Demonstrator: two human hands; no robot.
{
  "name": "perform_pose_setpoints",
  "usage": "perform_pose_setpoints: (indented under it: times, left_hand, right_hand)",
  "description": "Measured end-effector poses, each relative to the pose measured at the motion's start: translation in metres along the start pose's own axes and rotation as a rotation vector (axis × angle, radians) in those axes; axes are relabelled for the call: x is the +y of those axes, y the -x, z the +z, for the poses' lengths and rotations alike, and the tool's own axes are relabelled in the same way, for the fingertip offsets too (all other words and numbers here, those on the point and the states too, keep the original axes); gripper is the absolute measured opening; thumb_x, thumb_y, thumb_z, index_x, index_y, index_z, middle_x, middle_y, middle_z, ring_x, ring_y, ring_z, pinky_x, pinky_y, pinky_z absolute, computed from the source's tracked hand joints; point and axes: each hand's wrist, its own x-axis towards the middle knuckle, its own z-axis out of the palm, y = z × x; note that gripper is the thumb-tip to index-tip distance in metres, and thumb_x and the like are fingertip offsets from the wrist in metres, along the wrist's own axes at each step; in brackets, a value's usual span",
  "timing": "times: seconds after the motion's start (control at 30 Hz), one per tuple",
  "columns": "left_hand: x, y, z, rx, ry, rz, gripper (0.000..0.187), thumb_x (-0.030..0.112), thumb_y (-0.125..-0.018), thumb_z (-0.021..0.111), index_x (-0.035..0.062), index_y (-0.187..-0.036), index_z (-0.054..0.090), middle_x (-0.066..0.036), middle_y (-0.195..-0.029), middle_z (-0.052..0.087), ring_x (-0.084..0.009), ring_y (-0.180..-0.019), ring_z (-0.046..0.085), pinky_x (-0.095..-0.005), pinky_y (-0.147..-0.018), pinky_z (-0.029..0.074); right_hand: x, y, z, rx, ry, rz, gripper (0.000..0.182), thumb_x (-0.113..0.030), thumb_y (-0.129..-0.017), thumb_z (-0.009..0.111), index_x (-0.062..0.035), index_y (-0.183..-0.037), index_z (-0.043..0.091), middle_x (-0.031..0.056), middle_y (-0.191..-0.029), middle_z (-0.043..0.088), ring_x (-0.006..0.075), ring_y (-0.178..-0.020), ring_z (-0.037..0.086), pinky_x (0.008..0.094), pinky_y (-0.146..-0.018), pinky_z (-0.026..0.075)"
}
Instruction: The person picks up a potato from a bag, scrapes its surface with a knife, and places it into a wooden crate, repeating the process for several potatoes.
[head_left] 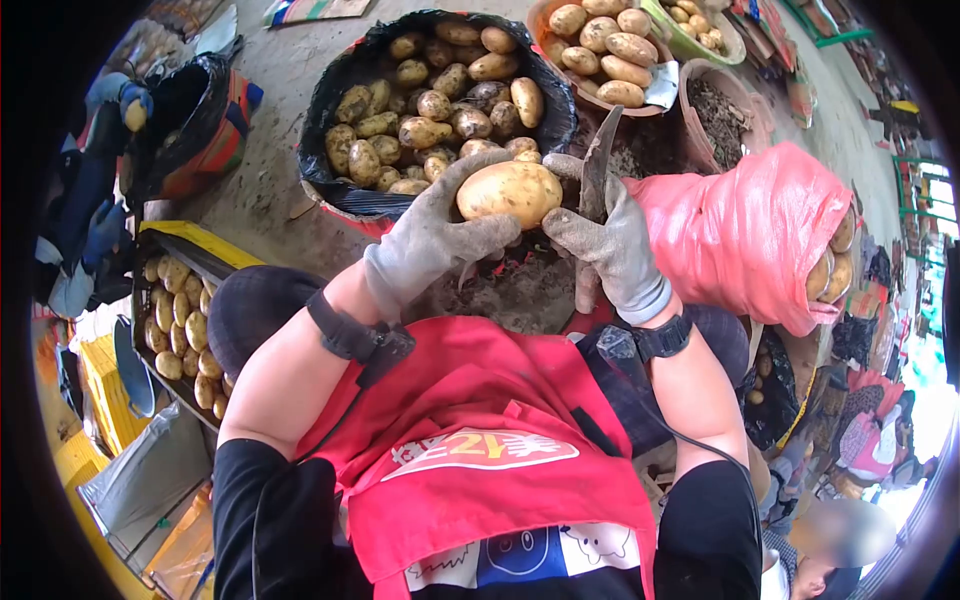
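Note:
My left hand point(432, 240), in a dirt-stained grey work glove, is closed round a large yellow potato point(510, 196), thumb below it and fingers behind. Just right of the potato, my right hand point(622, 250), gloved too, grips a dark, dirt-smeared knife point(597, 168) with its blade pointing up and away from me. The right thumb and a fingertip come close to the potato's right end. Beyond my hands stands a basket point(318, 190) lined with black plastic and heaped with soil-marked potatoes point(425, 132).
An orange basin point(545, 45) of cleaner potatoes and a pink tub point(690, 120) of soil stand at the far right. A pink sack point(740, 225) of potatoes lies beside my right hand. Left is a crate of potatoes point(180, 315); another person's gloved hand point(130, 100) holds a potato.

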Motion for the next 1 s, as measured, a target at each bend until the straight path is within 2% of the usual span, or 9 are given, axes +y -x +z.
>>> perform_pose_setpoints:
  times: [0.1,0.2,0.33,0.43,0.47,0.57,0.77,0.9,1.0]
  left_hand:
    - [-0.011,-0.007,-0.007,0.092,-0.189,0.399,0.094,0.004,-0.076,0.091,0.0057,-0.156,0.04,-0.01,-0.143,0.057,-0.0187,-0.127,0.058,-0.0349,-0.106,0.051]
    - [-0.008,-0.006,-0.011,0.073,-0.339,0.506,0.092,0.003,-0.08,0.088,0.0023,-0.156,0.037,-0.012,-0.146,0.055,-0.0191,-0.129,0.056,-0.0352,-0.111,0.047]
    - [-0.003,-0.002,-0.004,0.0,-0.051,0.39,0.089,0.004,-0.079,0.09,0.0031,-0.153,0.041,-0.012,-0.144,0.057,-0.0207,-0.132,0.057,-0.0377,-0.111,0.049]
    - [0.011,0.005,-0.007,0.029,-0.072,0.389,0.087,0.006,-0.079,0.091,0.0053,-0.151,0.044,-0.012,-0.138,0.062,-0.0208,-0.128,0.06,-0.0373,-0.107,0.053]
    - [0.02,0.01,-0.007,0.067,-0.011,0.382,0.087,0.007,-0.078,0.092,0.0063,-0.151,0.045,-0.011,-0.136,0.063,-0.0208,-0.126,0.061,-0.0369,-0.106,0.054]
    - [0.052,0.041,-0.028,0.334,-0.098,0.671,0.087,0.011,-0.075,0.095,0.0039,-0.147,0.047,-0.01,-0.132,0.065,-0.0206,-0.118,0.065,-0.0358,-0.101,0.056]
    - [0.072,0.213,-0.096,0.704,0.232,0.969,0.075,0.012,-0.084,0.089,0.0044,-0.144,0.046,-0.012,-0.122,0.067,-0.021,-0.104,0.072,-0.0308,-0.082,0.064]
    - [-0.039,0.317,-0.194,1.42,0.004,0.661,0.077,0.011,-0.079,0.091,0.0081,-0.144,0.05,-0.011,-0.129,0.065,-0.0203,-0.112,0.068,-0.0326,-0.095,0.06]
    - [-0.149,0.388,-0.253,1.56,-0.111,0.399,0.079,0.01,-0.08,0.09,0.0079,-0.148,0.05,-0.01,-0.127,0.066,-0.0197,-0.109,0.068,-0.0314,-0.095,0.058]
  right_hand:
    - [0.002,-0.006,0.005,0.003,0.022,-0.017,0.058,-0.022,-0.092,0.076,-0.0044,-0.145,0.058,0.0004,-0.082,0.064,0.0065,-0.06,0.056,0.0207,-0.052,0.045]
    - [-0.003,-0.004,0.01,-0.022,-0.023,0.078,0.058,-0.023,-0.093,0.075,-0.0046,-0.146,0.058,-0.0006,-0.083,0.063,0.0067,-0.064,0.057,0.0211,-0.054,0.045]
    - [-0.003,0.001,0.015,0.035,0.037,0.04,0.051,-0.028,-0.102,0.068,-0.0025,-0.144,0.057,-0.0008,-0.09,0.064,0.0074,-0.07,0.057,0.0241,-0.061,0.048]
    - [0.022,-0.003,0.002,0.018,0.112,-0.128,0.06,-0.049,-0.11,0.046,-0.0011,-0.145,0.054,0.0116,-0.12,0.066,0.0209,-0.099,0.069,0.0313,-0.083,0.057]
    - [0.022,-0.001,0.01,0.018,0.052,-0.257,0.049,-0.038,-0.112,0.045,-0.0021,-0.143,0.057,0.0112,-0.127,0.063,0.0175,-0.081,0.069,0.0295,-0.068,0.059]
    - [0.022,-0.003,0.013,0.077,-0.074,-0.03,0.056,-0.048,-0.11,0.048,-0.0012,-0.14,0.058,0.0094,-0.109,0.069,0.0088,-0.06,0.057,0.0234,-0.052,0.047]
    - [0.043,-0.001,0.027,0.086,0.039,0.059,0.056,-0.051,-0.109,0.05,-0.0027,-0.135,0.062,0.0054,-0.105,0.071,0.0069,-0.069,0.06,0.0216,-0.058,0.047]
    - [0.05,0.009,0.035,0.025,0.179,0.062,0.055,-0.051,-0.109,0.05,-0.0034,-0.133,0.064,0.008,-0.107,0.071,0.0082,-0.07,0.06,0.0225,-0.06,0.049]
    - [0.051,0.016,0.035,0.009,0.227,0.067,0.054,-0.051,-0.108,0.051,-0.0041,-0.133,0.064,0.0078,-0.108,0.071,0.0083,-0.07,0.06,0.0227,-0.06,0.05]
